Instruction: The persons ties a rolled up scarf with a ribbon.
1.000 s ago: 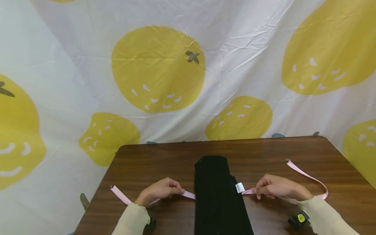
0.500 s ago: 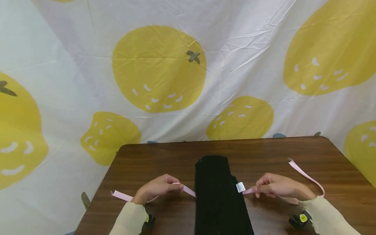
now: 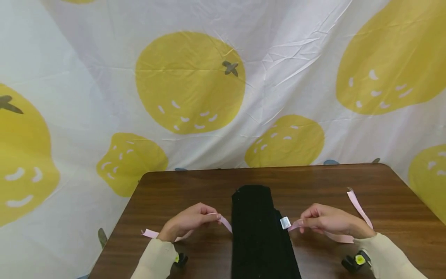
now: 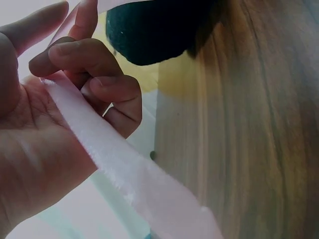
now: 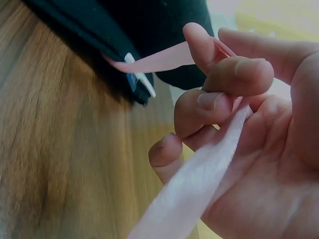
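A folded black cloth point(image 3: 258, 236) lies lengthwise on the wooden table. Pink ribbon comes out from both its sides. My left hand point(image 3: 189, 223) pinches the left ribbon point(image 3: 225, 223) between thumb and fingers, a little way from the cloth. On the other side my right hand point(image 3: 327, 220) pinches the right ribbon point(image 3: 295, 224) beside a small white label point(image 3: 285, 223) at the cloth's edge. In the left wrist view the ribbon point(image 4: 134, 174) trails across the palm. The right wrist view has the ribbon point(image 5: 189, 184) running through the curled fingers and hanging past the palm.
The brown table point(image 3: 195, 186) reaches back to a white curtain point(image 3: 104, 97) printed with yellow fruit. A loose ribbon end point(image 3: 150, 233) lies left of the left wrist; another ribbon end point(image 3: 359, 205) rests behind the right wrist.
Both hands have shifted slightly up, the left also a little to the right. The loose ribbon ends have been drawn along, the left one to the right. The cloth stays in place.
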{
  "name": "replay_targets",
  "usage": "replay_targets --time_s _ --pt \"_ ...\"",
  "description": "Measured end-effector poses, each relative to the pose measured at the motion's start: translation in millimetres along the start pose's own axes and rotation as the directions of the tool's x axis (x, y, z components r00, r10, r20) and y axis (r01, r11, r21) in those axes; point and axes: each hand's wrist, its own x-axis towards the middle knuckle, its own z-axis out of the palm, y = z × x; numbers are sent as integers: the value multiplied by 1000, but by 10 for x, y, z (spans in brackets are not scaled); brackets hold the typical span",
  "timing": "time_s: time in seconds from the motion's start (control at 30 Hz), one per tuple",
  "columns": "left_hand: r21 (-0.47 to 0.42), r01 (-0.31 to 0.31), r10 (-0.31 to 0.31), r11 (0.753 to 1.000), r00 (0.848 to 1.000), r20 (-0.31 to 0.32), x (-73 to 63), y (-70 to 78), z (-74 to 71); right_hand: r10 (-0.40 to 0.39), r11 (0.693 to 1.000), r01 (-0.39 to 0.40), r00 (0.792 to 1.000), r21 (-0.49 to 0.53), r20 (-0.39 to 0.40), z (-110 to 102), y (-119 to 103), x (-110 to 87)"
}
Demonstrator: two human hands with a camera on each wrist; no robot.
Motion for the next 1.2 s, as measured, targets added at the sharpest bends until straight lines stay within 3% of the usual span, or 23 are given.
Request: replay_targets --time_s 0.23,0.4,0.77,1.03,1.2 --pt "-74 -15 15 997 1000 5 32 53 22 -23 997 22 1000 76 9 29 -72 47" --pt "-115 -16 16 993 1000 2 50 79 31 -59 997 58 998 49 10 45 -126 81" --pt "-144 -19 21 989 1000 9 81 134 54 -51 992 49 999 118 16 58 -173 101" --pt "-153 -30 35 988 999 33 95 208 66 -138 980 138 990 146 -9 101 -208 170" --pt "-112 -37 42 993 998 37 126 273 88 -139 969 139 990 203 -15 157 -298 222"
